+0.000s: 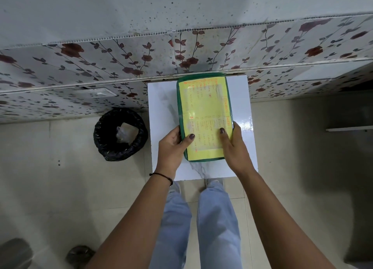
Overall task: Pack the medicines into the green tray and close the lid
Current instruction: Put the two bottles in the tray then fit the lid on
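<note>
The green tray [180,99] lies on a small white marble-look table [161,107], with its long side pointing away from me. Its lid [203,107] is on top, covered by a yellow sheet with orange writing under clear tape. My left hand [171,147] grips the tray's near left edge, thumb on the lid. My right hand [232,145] grips the near right edge, thumb pressing on the yellow sheet. No medicines are visible; whatever is inside is hidden by the lid.
A black bin [121,134] lined with a black bag stands on the floor left of the table, with clear wrapping inside. A flower-patterned wall panel [101,66] runs behind the table. My legs in light jeans [201,218] stand at the table's near edge.
</note>
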